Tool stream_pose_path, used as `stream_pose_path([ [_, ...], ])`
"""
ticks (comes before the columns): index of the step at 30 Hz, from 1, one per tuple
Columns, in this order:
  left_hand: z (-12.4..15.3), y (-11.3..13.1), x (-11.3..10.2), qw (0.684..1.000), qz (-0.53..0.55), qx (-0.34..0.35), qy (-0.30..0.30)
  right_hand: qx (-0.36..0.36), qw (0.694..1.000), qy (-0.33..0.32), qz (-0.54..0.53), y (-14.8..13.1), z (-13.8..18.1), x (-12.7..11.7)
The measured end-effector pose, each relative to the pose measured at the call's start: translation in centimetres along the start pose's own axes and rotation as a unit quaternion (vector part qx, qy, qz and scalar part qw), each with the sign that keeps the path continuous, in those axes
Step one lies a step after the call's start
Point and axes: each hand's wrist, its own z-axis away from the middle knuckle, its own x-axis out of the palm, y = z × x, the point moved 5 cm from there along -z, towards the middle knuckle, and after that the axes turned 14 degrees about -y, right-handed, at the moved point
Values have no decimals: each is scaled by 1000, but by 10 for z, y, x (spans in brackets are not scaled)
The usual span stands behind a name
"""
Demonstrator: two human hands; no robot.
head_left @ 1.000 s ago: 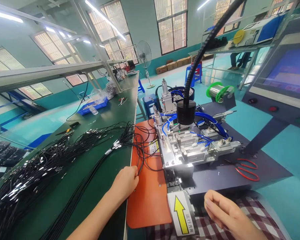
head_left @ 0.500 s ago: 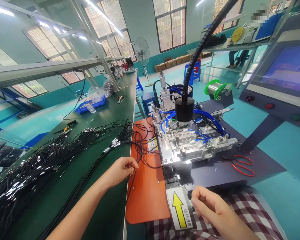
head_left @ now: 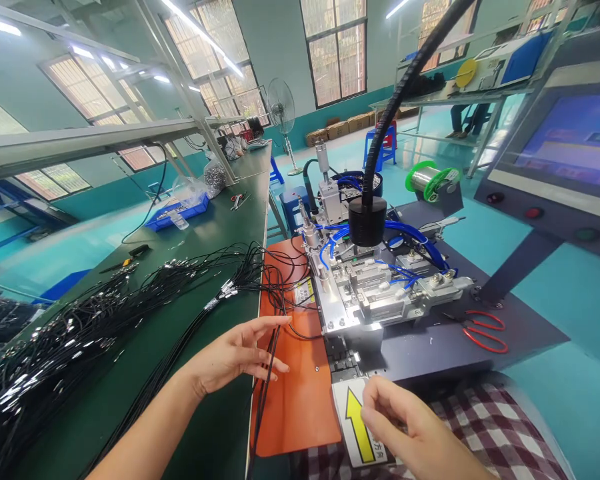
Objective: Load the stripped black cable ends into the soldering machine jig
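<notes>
My left hand (head_left: 245,353) is over the orange mat (head_left: 300,400), its fingers spread. Thin black cables (head_left: 264,393) run past those fingers and down the edge of the green table; I cannot tell whether they touch. My right hand (head_left: 400,417) is curled, thumb and index close together, in front of the white label with a yellow arrow (head_left: 354,427). Whatever its fingertips hold, if anything, is hidden. Beyond both hands stands a metal machine (head_left: 380,287) with blue air tubes. A bundle of black cables (head_left: 215,300) with silver ends lies left of the mat.
A larger heap of black cables (head_left: 80,327) covers the left of the green table (head_left: 215,233). Red-handled pliers (head_left: 485,330) lie on the machine's base. A green solder wire spool (head_left: 430,180), a control screen (head_left: 570,143) and a blue tray (head_left: 180,210) stand farther off.
My left hand has opened from a pinch, spreading its fingers by the cables. More cable now hangs along the mat's left edge. My right hand has moved slightly left, over the arrow label.
</notes>
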Motion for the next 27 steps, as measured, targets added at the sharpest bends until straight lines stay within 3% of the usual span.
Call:
stream_pose_path([
  [2, -3, -5, 3, 1000, 10, 12, -2, -76, 992, 6, 102, -17, -11, 10],
  [5, -3, -7, 6, 999, 7, 31, 6, -184, 941, -8, 283, -34, -34, 40],
  [8, 1, -4, 11, 999, -8, 44, 17, -205, 894, -19, 399, -26, -60, 70],
  [10, 7, -3, 16, 996, -61, 51, 37, -197, 890, -2, 411, -15, -72, 78],
  [13, 17, -4, 25, 961, -265, 31, 76, -204, 912, 17, 355, -2, -73, 69],
  [16, 26, -10, 23, 864, -489, -36, 113, -184, 958, 42, 216, 9, -58, 39],
  [18, 34, -14, 10, 824, -543, -66, 149, -146, 981, 65, 106, 18, -44, 19],
  [22, 44, -20, -8, 807, -547, -84, 205, -37, 992, 89, -82, 30, -25, -1],
  [24, 36, -20, 4, 797, -562, -53, 216, -15, 986, 75, -147, 29, -22, 1],
  [27, 10, -10, 48, 753, -615, 107, 208, -29, 977, 35, -207, 25, -22, 5],
])
